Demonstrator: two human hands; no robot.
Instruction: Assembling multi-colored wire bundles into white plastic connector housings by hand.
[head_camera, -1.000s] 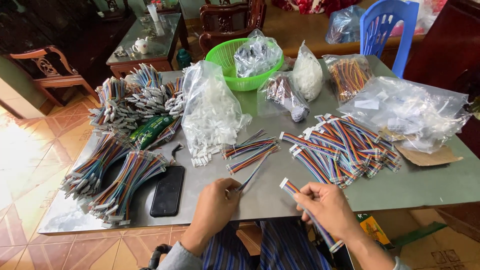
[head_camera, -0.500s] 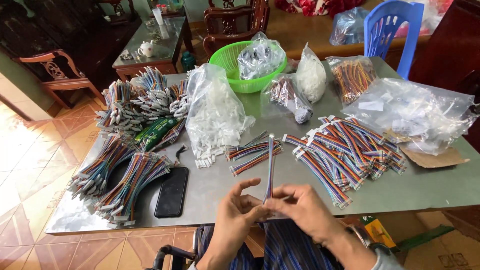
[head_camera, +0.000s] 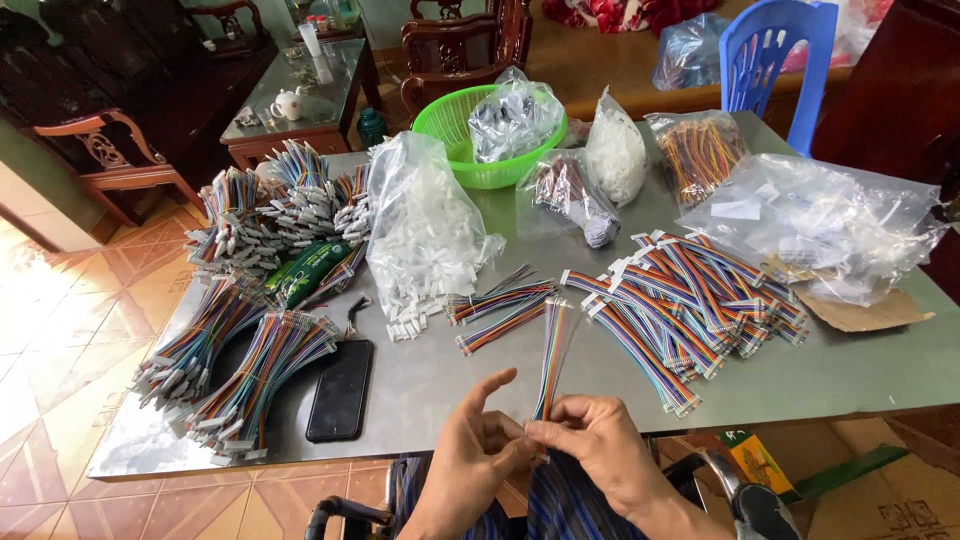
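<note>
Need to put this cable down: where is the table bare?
Bare metal lies along the near table edge, between the black phone and the rainbow cable pile. The far half is crowded with bags and the green basket.

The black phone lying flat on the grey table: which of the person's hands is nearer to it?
Left. The left hand is just right of the black phone; the right hand lies farther right, beyond the left hand.
</note>
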